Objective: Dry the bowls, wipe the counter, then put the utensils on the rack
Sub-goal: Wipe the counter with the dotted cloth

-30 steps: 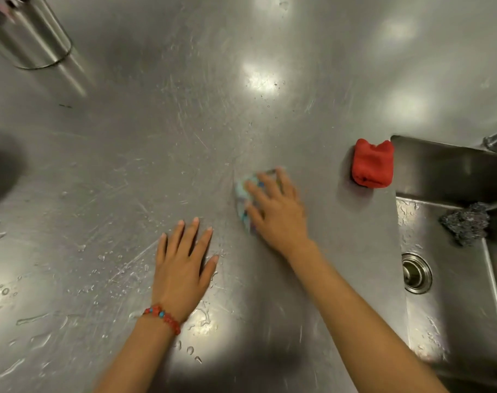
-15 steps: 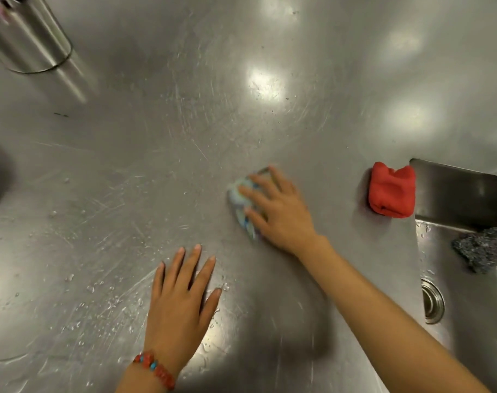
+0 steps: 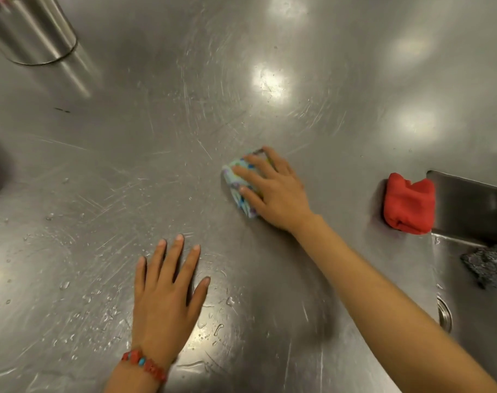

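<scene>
A folded, light-blue patterned cloth lies on the wet steel counter near its middle, pressed flat under the fingers of the right hand. The left hand rests palm-down with fingers spread, nearer the person, among water drops. A red cloth sits at the sink's edge; a steel container stands far left.
</scene>
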